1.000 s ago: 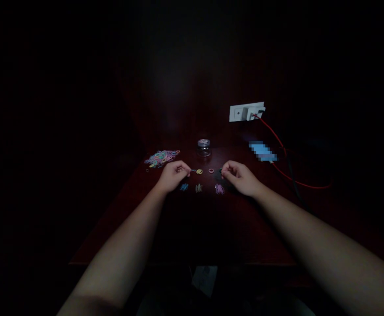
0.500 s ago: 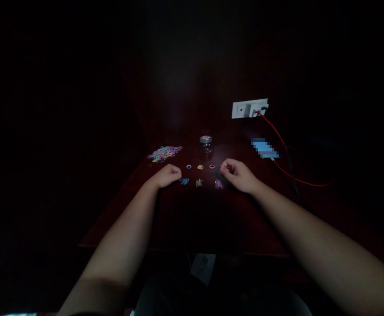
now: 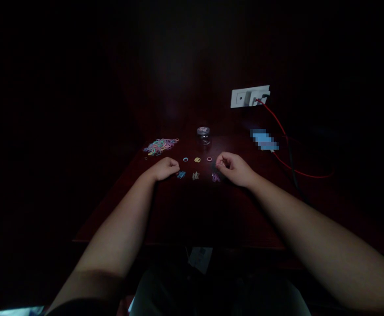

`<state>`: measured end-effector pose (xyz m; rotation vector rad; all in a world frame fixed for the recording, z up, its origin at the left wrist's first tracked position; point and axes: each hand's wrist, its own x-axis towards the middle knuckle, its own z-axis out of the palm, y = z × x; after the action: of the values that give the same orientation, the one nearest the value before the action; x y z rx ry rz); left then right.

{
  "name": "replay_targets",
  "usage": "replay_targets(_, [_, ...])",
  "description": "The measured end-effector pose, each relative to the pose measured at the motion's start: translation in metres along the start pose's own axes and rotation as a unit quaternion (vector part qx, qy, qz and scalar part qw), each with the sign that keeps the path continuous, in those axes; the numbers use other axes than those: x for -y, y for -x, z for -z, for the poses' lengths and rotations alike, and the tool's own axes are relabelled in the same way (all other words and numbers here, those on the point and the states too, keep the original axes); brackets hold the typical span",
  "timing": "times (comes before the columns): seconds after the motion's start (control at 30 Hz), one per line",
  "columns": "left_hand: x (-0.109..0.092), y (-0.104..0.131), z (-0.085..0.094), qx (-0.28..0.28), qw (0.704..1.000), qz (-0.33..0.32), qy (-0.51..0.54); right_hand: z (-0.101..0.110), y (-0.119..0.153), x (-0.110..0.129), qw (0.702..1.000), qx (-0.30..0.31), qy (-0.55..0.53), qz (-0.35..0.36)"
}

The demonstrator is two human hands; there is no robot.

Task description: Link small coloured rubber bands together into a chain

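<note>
My left hand (image 3: pixel 166 169) rests on the table with its fingers curled closed, beside a small pile of blue rubber bands (image 3: pixel 181 174). Whatever it may hold is hidden. Thumb and fingertips of my right hand (image 3: pixel 234 168) are pinched together, too dark and small to show what is between them. Close to that hand lie a pink rubber band ring (image 3: pixel 209 159) and a pile of purple rubber bands (image 3: pixel 216 177). Between the hands are a blue ring (image 3: pixel 185 159), yellow rings (image 3: pixel 197 160) and a pale yellowish pile (image 3: pixel 196 176).
A mixed heap of coloured rubber bands (image 3: pixel 161 146) lies at the back left. Behind the rows stands a clear lidded jar (image 3: pixel 203 134). To the right, a phone with a blurred screen (image 3: pixel 264 139) connects by a red cable (image 3: pixel 275 120) to a wall socket (image 3: pixel 240 98).
The whole view has shifted, with the table and wall socket appearing higher. My right fingertips are slightly nearer the pink ring; my left hand stays beside the blue pile.
</note>
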<state>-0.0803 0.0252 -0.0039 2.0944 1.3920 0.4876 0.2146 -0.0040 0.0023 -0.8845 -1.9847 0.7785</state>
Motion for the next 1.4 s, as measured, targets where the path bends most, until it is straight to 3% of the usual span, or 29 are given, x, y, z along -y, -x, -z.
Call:
replay_targets(0.43, [-0.001,-0.002,0.001,0.015,1.0,0.019,0.012,0.001,0.0,-0.001,1.0,0.0,0.006,0.003])
replay_targets(0.83, [-0.011,-0.004,-0.001,0.012,0.996,0.043,-0.077,0.0,0.0,-0.003,1.0,-0.001,-0.01,-0.005])
replay_targets(1.07, [-0.023,0.006,-0.001,-0.109,0.989,0.065,-0.081,0.001,0.0,-0.004,1.0,-0.001,-0.018,-0.009])
replay_targets(1.2, [-0.028,0.008,-0.006,-0.059,0.991,0.06,-0.101,0.0,0.0,-0.003,1.0,0.007,-0.023,-0.014])
replay_targets(1.4, [-0.031,0.005,-0.011,-0.03,0.986,0.077,-0.148,0.001,0.0,-0.002,1.0,-0.008,-0.011,0.001])
